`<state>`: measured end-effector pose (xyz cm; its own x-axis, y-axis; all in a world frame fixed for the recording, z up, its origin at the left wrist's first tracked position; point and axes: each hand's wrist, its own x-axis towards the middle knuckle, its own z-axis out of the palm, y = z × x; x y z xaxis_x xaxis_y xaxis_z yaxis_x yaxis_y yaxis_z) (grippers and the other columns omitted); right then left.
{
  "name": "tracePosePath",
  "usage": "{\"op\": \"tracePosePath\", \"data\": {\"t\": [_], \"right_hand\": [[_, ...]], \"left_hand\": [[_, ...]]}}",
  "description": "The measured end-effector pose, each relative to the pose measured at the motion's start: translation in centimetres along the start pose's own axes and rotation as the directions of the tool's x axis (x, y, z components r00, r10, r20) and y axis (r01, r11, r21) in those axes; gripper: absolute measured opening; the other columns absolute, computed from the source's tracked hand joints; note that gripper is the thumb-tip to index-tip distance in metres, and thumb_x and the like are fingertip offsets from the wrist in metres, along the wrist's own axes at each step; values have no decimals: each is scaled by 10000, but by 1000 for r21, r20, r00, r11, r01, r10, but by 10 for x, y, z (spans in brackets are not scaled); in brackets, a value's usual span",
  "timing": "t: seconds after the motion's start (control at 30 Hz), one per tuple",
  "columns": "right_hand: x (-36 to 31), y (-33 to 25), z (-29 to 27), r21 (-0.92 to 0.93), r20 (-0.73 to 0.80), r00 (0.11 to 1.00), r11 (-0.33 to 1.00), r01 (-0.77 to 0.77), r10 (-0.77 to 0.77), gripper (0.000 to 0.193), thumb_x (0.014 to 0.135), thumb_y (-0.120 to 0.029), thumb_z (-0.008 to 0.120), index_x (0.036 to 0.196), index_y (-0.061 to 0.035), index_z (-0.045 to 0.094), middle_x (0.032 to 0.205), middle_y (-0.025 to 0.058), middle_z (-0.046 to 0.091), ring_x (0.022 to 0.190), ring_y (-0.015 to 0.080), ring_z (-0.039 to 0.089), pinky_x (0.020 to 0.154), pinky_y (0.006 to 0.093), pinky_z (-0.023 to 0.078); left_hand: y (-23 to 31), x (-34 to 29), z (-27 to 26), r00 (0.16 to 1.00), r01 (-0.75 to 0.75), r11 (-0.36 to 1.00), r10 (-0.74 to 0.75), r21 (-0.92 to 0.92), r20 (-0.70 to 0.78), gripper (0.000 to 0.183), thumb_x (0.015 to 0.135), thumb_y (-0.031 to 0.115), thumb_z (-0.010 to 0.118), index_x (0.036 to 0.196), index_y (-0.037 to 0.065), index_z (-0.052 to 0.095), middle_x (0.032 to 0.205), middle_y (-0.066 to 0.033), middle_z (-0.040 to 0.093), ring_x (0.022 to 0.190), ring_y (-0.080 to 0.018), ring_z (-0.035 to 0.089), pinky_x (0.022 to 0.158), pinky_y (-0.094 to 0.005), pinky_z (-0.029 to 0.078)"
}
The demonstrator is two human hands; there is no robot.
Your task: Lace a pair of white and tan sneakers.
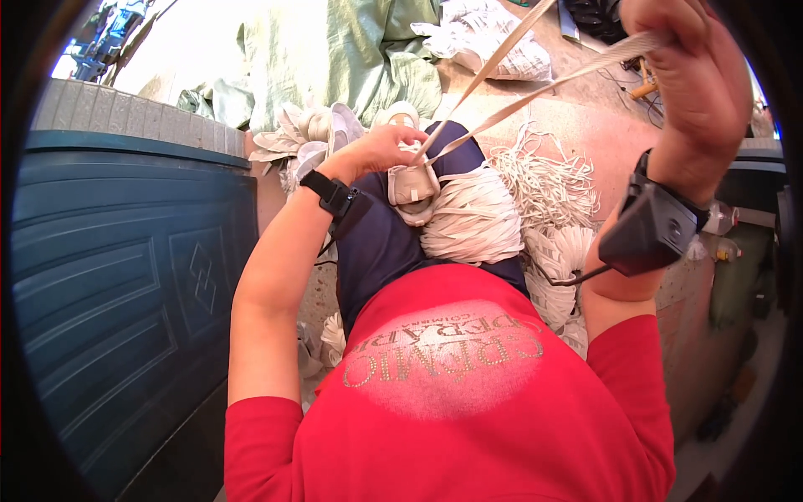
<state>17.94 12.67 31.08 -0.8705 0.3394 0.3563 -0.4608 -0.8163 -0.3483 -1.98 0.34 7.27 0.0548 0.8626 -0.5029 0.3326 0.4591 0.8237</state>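
The person's left hand (393, 149) is at the upper end of a beige shoe with white details (412, 191), and its fingers are bent over it; I cannot tell if they pinch the shoe itself or the lace there. The shoe lies on the lap, upon dark navy trousers (372, 238). The right hand (690, 71) is raised high at the upper right, well apart from the left one, and its fingers are clamped on a long, flat, cream-coloured fabric lace (615, 55). From the shoe, two stretches of lace go upward: one runs to this hand, the other leaves at the upper edge of the view.

Just beside the shoe, on its right, a thick bundle of off-white laces (473, 219) rests on the lap. Farther right, a loose tangle of similar laces (548, 180) lies near the knee. Several pale shoes (314, 138) are piled beyond the left forearm, in front of a light green plastic sheet (326, 58). A white sack (502, 46) lies next to the sheet.
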Motion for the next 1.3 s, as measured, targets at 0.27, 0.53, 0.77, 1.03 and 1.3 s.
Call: {"op": "tracePosePath", "data": {"t": [0.27, 0.53, 0.77, 1.03, 1.3], "right_hand": [[2, 2, -38, -708, -275, 861, 696, 120, -428, 157, 844, -213, 504, 824, -61, 536, 778, 30, 591, 735, 155, 563, 744, 326, 431], [-61, -18, -163, -693, -622, 616, 706, -145, -484, 189, 830, -125, 520, 647, -82, 499, 559, -29, 403, 489, 82, 367, 489, 213, 329], [-102, 114, -214, -782, -622, 754, -228, -580, 213, 194, 813, -161, 523, 846, 9, 611, 694, 49, 585, 664, 125, 535, 620, 251, 428], [-113, 135, -232, -832, -507, 855, -321, -453, 107, 184, 784, -167, 497, 773, -6, 585, 744, 174, 590, 734, 319, 570, 656, 388, 433], [-116, 162, -248, -675, -319, 947, -695, -247, -26, 133, 744, -125, 515, 727, -56, 627, 823, 130, 560, 851, 313, 518, 682, 393, 450]], "left_hand": [[20, -35, -51, 957, -253, 858, 291, -448, 17, 179, 868, 187, 511, 930, 37, 588, 907, -77, 619, 906, -155, 560, 834, -313, 418], [-57, -158, -206, 817, -576, 224, 120, -786, -564, 180, 900, 203, 467, 819, 42, 471, 557, 43, 292, 455, -64, 251, 445, -217, 256], [-66, -115, -115, 682, -248, 895, -110, -371, -723, 151, 870, 182, 509, 862, 39, 557, 575, 55, 367, 465, -20, 312, 403, -176, 238], [-50, -35, 42, 855, -207, 514, 509, 833, -101, 98, 708, 83, 600, 803, 73, 617, 756, -72, 540, 854, -263, 470, 722, -346, 406], [-26, -47, -29, 956, -198, 847, 56, -494, -287, 202, 879, 169, 450, 814, 19, 569, 773, -52, 600, 713, -143, 552, 729, -299, 433]]}}
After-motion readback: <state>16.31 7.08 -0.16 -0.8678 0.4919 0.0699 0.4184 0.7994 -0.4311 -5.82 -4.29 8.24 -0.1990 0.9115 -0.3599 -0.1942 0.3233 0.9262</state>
